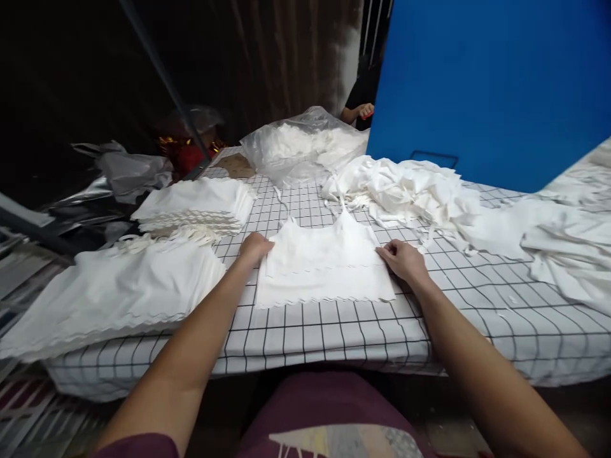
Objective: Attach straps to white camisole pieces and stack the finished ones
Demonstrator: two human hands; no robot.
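Note:
A white camisole (324,273) with thin straps and a wavy hem lies flat on the checked tablecloth (324,337). A second wavy edge runs across it higher up, as of another layer on top. My left hand (255,248) is closed at its left side edge, thumb and fingers pinching the fabric. On the opposite side, my right hand (403,257) pinches the right edge near the same height. The straps stretch away from me towards the back of the table.
Neat stacks of white garments (191,207) (128,280) lie on the left. Loose white garments (405,184) are heaped at the right. A clear plastic bag (305,143) of white fabric and a blue panel (482,89) stand behind. Another person's hand (365,111) shows beyond.

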